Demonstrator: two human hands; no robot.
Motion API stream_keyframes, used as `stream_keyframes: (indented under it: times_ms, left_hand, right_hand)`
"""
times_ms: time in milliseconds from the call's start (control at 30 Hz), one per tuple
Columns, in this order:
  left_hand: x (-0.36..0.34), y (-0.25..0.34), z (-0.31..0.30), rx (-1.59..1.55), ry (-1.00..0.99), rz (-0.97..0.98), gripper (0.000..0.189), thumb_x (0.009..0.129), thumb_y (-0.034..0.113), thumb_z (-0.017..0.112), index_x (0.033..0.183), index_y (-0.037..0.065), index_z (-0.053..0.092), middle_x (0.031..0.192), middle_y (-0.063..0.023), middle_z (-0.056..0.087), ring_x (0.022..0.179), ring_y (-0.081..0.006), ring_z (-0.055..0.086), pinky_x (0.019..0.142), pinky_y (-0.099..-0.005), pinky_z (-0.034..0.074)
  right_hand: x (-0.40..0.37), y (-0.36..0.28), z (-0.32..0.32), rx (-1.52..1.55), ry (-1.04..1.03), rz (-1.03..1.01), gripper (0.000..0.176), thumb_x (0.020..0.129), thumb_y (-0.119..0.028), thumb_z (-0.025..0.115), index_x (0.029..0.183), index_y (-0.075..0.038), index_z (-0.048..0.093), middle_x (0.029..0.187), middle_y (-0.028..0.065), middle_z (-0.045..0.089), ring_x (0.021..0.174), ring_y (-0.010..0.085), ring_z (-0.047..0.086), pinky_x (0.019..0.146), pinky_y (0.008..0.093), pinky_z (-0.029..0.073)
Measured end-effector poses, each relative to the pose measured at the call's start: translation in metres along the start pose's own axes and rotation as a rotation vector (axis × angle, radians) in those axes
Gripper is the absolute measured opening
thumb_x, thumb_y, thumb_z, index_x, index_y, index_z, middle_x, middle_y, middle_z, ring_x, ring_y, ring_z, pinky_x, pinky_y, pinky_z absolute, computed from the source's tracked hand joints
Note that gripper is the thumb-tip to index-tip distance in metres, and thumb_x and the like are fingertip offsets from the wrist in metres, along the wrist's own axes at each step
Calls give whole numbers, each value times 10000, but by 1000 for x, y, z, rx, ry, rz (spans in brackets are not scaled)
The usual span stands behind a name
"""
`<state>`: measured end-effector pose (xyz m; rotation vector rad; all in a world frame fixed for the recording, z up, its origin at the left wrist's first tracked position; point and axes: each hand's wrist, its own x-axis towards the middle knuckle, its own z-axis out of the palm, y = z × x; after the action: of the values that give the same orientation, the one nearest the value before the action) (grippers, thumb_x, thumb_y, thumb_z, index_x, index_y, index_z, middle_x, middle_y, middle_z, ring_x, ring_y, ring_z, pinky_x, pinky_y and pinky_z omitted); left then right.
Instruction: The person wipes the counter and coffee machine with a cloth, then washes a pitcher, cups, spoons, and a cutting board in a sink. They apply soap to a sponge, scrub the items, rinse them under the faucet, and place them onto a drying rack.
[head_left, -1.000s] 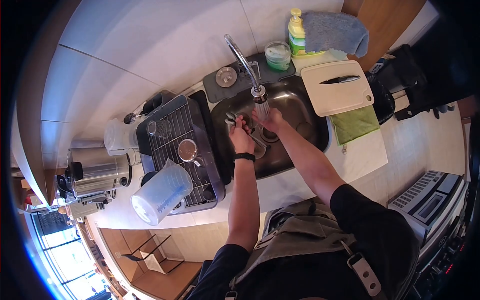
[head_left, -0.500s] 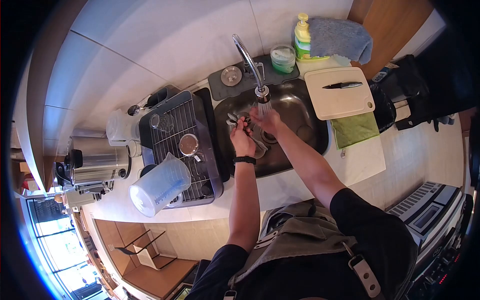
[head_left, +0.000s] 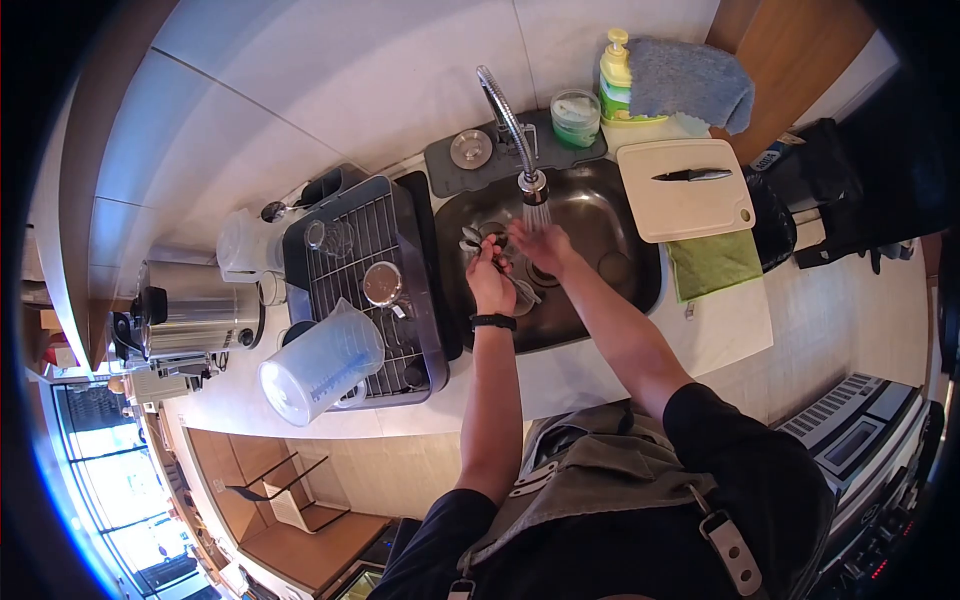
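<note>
Water sprays from the flexible metal faucet (head_left: 533, 184) into the steel sink (head_left: 600, 215). My left hand (head_left: 491, 281), with a black band at the wrist, is closed around some small metal utensils (head_left: 470, 240), whose rounded ends stick out past the fingers. Just right of it, my right hand (head_left: 541, 247) is under the spray with its fingers apart, and nothing shows in it. Below the hands, a clear glass item (head_left: 524, 296) lies in the sink, partly hidden by my left hand.
Left of the sink, a dish rack (head_left: 440, 345) holds a large plastic jug (head_left: 325, 365) and glasses. A cutting board (head_left: 685, 205) with a knife (head_left: 692, 175) lies at the right, over a green cloth (head_left: 715, 266). Behind stand a soap bottle (head_left: 616, 80) and a tub (head_left: 575, 120).
The view has shifted slightly. My right hand's fingers have spread a little under the water, while my left hand keeps its hold on the utensils.
</note>
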<state>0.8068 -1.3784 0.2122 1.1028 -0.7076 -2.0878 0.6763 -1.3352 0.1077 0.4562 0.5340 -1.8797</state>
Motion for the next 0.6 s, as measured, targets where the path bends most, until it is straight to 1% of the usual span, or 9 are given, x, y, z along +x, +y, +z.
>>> stream_keyframes:
  times_ms: [67,167,267,367,467,567,600]
  left_hand:
    - [1,2,-1,17,-2,2,182,1004,180,554,1048,49,673,811,20,579,639,-104,463,565,-247,355]
    - [1,1,-3,29,0,10,190,1008,185,542,1048,50,670,815,19,576,649,-112,463,573,-253,360]
    - [2,-2,-2,27,-9,-11,190,1010,183,534,1053,57,670,816,20,577,655,-114,463,579,-254,360]
    - [0,0,-1,42,-13,-17,187,1009,177,532,1053,60,670,816,20,577,663,-113,465,583,-253,362]
    - [0,2,-6,43,-8,-4,187,1006,179,535,1054,60,672,817,22,577,668,-110,466,584,-249,363]
    - [-1,0,-4,46,4,-9,189,1004,184,541,1056,61,674,818,24,577,670,-107,465,586,-246,365]
    - [-1,0,-5,52,11,-14,189,1003,186,543,1056,61,674,818,24,577,670,-106,465,587,-246,366]
  right_hand:
    - [-3,-16,-4,1,50,-19,400,1029,-199,283,1250,66,486,1132,198,622,1031,325,637,940,459,531]
    - [3,-26,8,31,71,-144,384,1025,-187,286,1248,52,488,1137,188,621,1026,329,635,928,457,532]
    - [4,-9,18,-203,22,-103,375,1012,-171,290,1249,36,493,1159,178,611,1025,318,631,919,450,531]
    - [-7,-7,14,-106,-24,-21,362,1001,-164,306,1202,31,536,1115,177,624,1001,301,636,906,440,531]
    - [9,-14,-1,12,113,-94,345,987,-144,321,1130,26,585,1042,161,641,969,276,645,900,421,530]
    - [15,-14,-9,-215,-121,-5,291,977,-113,373,1098,13,606,1031,146,647,988,253,641,887,389,530]
    - [10,-12,-9,-310,-131,-49,255,964,-106,426,1094,12,612,1025,138,653,979,241,643,877,377,529]
